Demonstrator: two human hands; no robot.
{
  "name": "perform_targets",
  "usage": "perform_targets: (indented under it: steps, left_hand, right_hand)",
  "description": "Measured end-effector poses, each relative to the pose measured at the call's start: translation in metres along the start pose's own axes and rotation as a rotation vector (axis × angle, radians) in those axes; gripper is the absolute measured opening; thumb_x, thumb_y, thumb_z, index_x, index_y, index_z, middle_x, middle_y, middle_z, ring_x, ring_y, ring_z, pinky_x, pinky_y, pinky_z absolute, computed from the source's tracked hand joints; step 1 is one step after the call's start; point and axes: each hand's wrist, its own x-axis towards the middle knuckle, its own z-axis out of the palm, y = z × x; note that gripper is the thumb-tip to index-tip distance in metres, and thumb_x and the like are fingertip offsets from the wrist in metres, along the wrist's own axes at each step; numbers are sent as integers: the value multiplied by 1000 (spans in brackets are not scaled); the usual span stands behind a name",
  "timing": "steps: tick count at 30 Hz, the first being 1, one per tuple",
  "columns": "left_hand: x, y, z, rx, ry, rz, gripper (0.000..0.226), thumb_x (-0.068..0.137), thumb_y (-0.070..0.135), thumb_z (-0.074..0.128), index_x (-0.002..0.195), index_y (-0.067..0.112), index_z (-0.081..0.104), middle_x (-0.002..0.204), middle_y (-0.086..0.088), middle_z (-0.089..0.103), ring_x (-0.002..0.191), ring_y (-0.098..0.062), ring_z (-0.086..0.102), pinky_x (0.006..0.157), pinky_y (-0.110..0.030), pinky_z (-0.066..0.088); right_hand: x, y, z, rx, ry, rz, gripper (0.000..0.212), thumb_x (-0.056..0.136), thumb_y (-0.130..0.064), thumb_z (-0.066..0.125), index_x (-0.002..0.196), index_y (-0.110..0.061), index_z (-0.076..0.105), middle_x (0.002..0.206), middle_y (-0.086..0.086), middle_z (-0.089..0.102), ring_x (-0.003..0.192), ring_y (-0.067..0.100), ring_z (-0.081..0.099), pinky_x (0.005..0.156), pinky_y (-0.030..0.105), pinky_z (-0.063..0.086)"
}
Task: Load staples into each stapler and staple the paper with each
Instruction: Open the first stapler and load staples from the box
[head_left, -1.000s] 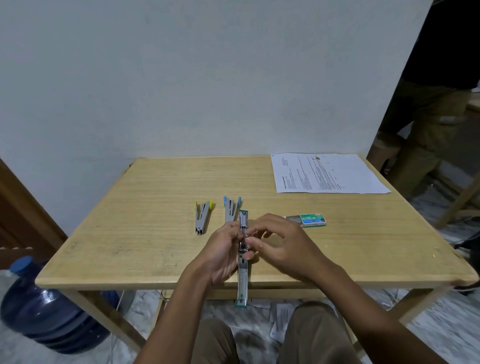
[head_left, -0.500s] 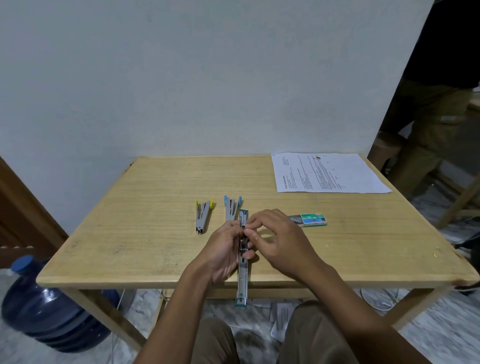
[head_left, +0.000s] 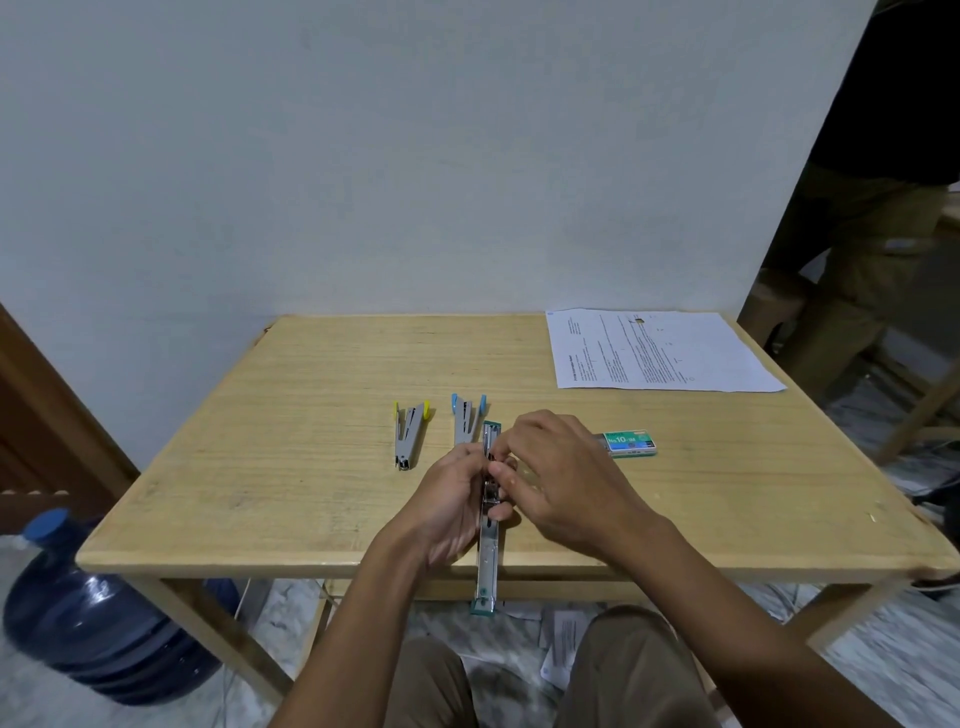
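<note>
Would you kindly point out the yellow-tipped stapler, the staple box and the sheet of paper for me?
yellow-tipped stapler (head_left: 406, 447): head view, on its grey body.
staple box (head_left: 629, 443): head view, on its green label.
sheet of paper (head_left: 660, 351): head view, on its printed middle.

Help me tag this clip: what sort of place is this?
Likely a home or small-office room: a wooden table against a plain wall, a water jug on the floor beside it, and a printed sheet on the table.
</note>
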Motion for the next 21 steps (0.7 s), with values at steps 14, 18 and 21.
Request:
perform_targets:
  steps: [14,18,21]
  left_hand:
    - [-4,3,5,-44,-4,-10,20,99,2,32,117,5,40,84,-17,52,60,-19,48,42,-25,39]
    - [-5,3,5,-43,-4,-7,22,99,0,32,119,4,40,82,-17,53,59,-18,48,42,-25,38]
    - [-7,4,7,-38,-3,-12,20,97,-3,32,113,4,41,80,-17,53,59,-19,48,41,-25,38]
  right_hand:
    - [7,16,4,-46,-50,-67,22,95,-49,48,99,-28,56,111,-17,60,113,4,43,90,24,31]
    - [6,16,4,18,-32,-35,20,93,-49,53,102,-31,54,112,-20,58,113,-1,39,86,22,27]
    - [4,18,4,47,-13,-29,22,89,-51,56,100,-32,54,111,-17,57,110,4,44,87,28,38]
